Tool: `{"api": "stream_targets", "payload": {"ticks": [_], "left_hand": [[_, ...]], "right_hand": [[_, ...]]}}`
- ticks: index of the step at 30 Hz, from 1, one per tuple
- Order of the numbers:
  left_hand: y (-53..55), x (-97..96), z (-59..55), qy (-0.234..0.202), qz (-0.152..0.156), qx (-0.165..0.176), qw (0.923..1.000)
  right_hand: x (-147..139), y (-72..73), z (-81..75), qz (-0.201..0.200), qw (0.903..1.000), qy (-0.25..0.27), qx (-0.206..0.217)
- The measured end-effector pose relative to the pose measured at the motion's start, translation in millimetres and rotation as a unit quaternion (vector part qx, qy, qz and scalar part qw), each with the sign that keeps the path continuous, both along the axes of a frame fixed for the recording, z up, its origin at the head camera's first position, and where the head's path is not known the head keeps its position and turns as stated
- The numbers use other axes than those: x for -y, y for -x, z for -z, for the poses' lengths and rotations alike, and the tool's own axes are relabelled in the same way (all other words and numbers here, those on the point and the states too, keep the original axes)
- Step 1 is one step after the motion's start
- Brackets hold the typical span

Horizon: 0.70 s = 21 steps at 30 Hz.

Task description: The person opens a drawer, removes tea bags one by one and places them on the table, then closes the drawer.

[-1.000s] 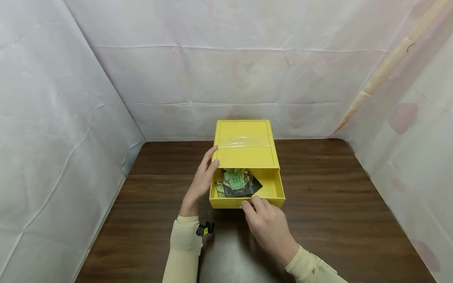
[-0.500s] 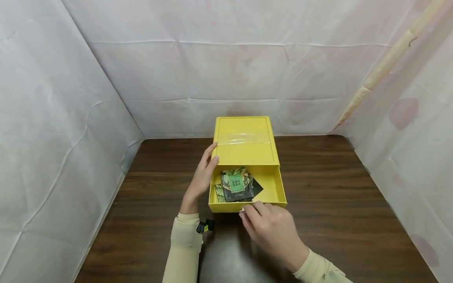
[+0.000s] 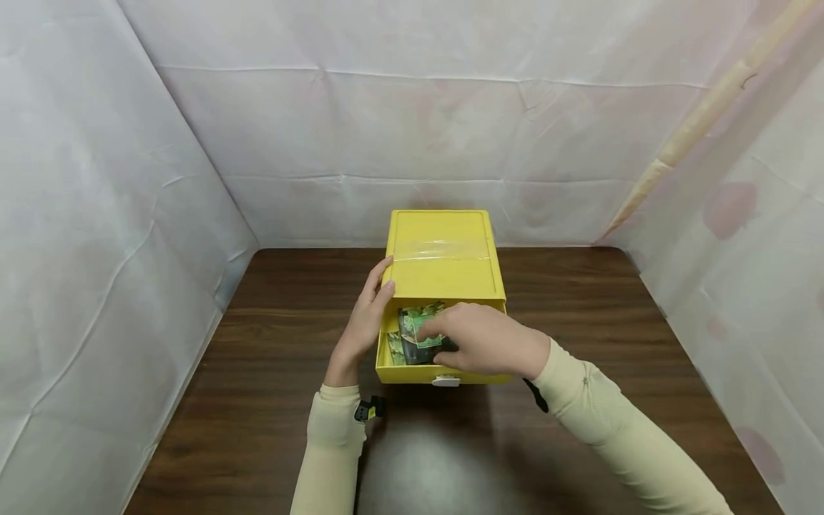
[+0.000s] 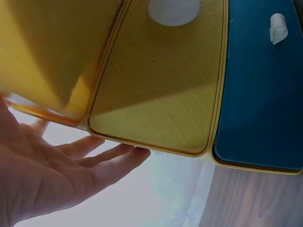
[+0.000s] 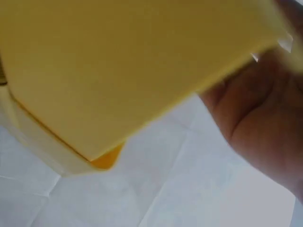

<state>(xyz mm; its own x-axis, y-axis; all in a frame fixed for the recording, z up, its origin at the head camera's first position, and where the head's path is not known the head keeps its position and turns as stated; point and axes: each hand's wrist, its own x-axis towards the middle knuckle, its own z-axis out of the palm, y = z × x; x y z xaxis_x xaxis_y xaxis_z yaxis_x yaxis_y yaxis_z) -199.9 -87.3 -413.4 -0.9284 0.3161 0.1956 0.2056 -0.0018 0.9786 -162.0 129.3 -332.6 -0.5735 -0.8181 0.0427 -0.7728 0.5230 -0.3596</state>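
Note:
A yellow drawer cabinet (image 3: 444,277) stands on the table, its top drawer (image 3: 412,375) pulled out toward me. Dark packets with green labels (image 3: 415,352) lie in the left part of that drawer. My left hand (image 3: 360,327) rests against the cabinet's left side, fingers extended along the edge. Over the open drawer reaches my right hand (image 3: 486,337), its fingers overlapping the packets and its thumb near the front wall. A white handle (image 3: 445,381) shows on the drawer's front. In the right wrist view the yellow drawer hides the right fingertips.
The left wrist view shows a second yellow drawer front (image 4: 156,94) and a blue drawer front (image 4: 260,99), both shut. Clear tape (image 3: 444,250) crosses the cabinet's top. Light sheeting (image 3: 412,129) hangs behind and on both sides of the dark wooden table (image 3: 283,307).
The drawer first came out a little farther toward me. My right hand then left the handle and moved up over the packets. The left hand stays at the cabinet's side.

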Motion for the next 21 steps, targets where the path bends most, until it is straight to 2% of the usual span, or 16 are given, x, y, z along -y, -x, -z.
{"api": "stream_targets", "payload": {"ticks": [4, 11, 15, 16, 21], "left_hand": [[-1.3, -1.5, 0.8, 0.002, 0.001, -0.002, 1.0000], [-0.5, -0.5, 3.9, 0.010, -0.008, -0.003, 0.9999], [-1.7, -0.3, 3.7, 0.007, -0.009, -0.009, 0.9999], [-3.9, -0.6, -0.2, 0.006, -0.005, -0.006, 0.9999], [-4.6, -1.8, 0.1, 0.002, 0.001, -0.006, 1.0000]], "right_hand": [[1.7, 12.5, 7.9, -0.012, 0.9986, -0.041, 0.030], [7.7, 20.7, 19.9, -0.006, 0.9966, -0.074, 0.034], [12.0, 23.1, 24.4, -0.008, 0.9950, -0.097, 0.025], [12.8, 23.4, 25.7, -0.010, 0.9949, -0.098, 0.021], [14.8, 23.7, 30.3, -0.020, 0.9953, -0.095, -0.007]]}}
